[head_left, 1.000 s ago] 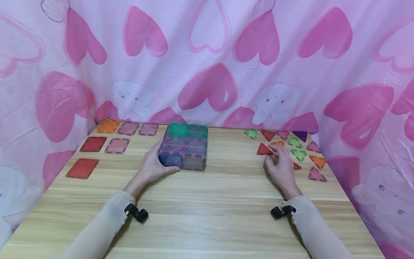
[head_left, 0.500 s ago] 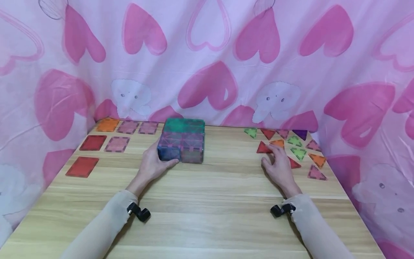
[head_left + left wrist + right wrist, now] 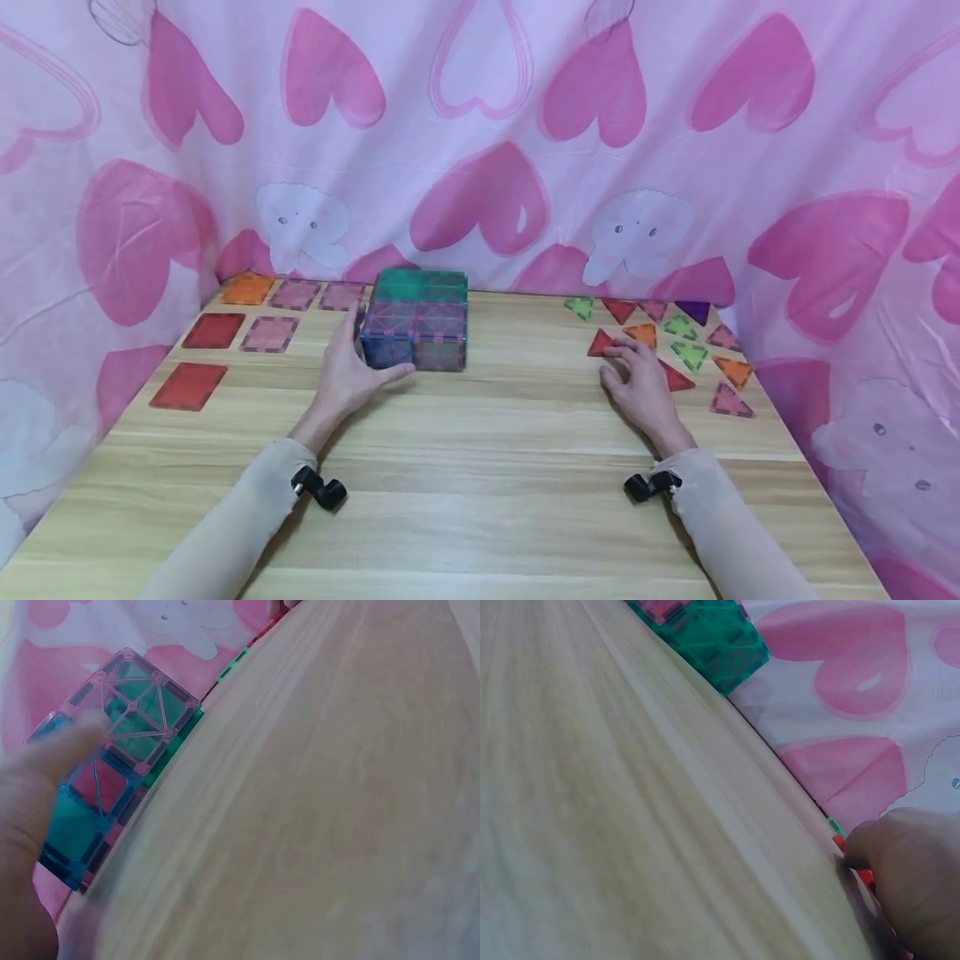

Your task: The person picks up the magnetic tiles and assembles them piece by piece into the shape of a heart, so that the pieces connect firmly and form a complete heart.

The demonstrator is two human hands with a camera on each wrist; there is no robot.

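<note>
A box of translucent magnetic tiles [image 3: 416,321], green at the back and purple and blue toward the front, stands left of centre on the table. My left hand [image 3: 348,367] is spread round its near left corner, fingers along the left side and thumb stretched across the front. A narrow gap shows between these fingers and the box. In the left wrist view the thumb [image 3: 67,750] is blurred before the tiles. At the right, my right hand [image 3: 641,387] has its fingertips on a red triangular tile [image 3: 597,342], thumb apart from it. The right wrist view hides most of that tile behind the hand.
Several square tiles lie flat at the left, among them a red one [image 3: 189,386] and an orange one [image 3: 247,289]. Triangular tiles, such as a green one [image 3: 688,355] and a purple one [image 3: 693,312], lie round the right hand. A pink curtain [image 3: 480,125] hangs behind the table.
The tile box has slid away and a little left, and a gap has appeared beside my left fingers. My right hand has shifted slightly left, and the red triangular tile has moved a little left.
</note>
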